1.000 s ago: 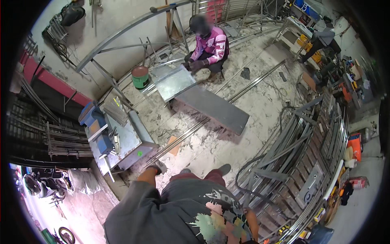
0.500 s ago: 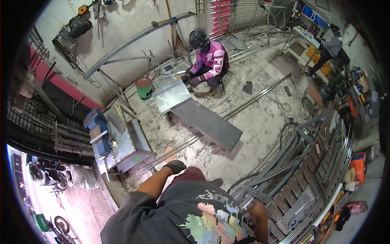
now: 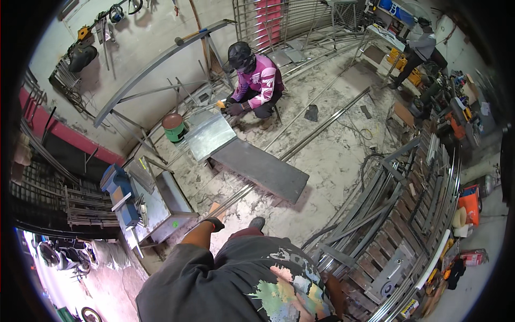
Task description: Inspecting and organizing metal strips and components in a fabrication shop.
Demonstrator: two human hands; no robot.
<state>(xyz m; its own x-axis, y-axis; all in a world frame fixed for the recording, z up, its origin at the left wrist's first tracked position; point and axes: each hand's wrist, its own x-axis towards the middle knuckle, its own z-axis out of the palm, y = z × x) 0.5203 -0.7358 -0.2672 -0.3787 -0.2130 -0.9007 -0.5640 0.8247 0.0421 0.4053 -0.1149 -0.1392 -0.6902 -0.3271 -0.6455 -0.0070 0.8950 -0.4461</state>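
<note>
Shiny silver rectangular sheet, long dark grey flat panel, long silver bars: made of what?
Silver sheet: probably bare metal, glossy; patchy reflections.
Dark grey panel: matte, even surface; perhaps metal, could be coated board.
Silver bars: likely bare metal, glossy streaks.

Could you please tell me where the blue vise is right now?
In the head view, the blue vise is on the left side, on top of the grey metal bench, to the left of the person's left hand.

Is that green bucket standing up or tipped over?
Upright: the green bucket has its round reddish-brown top facing up, with its green side below.
</note>
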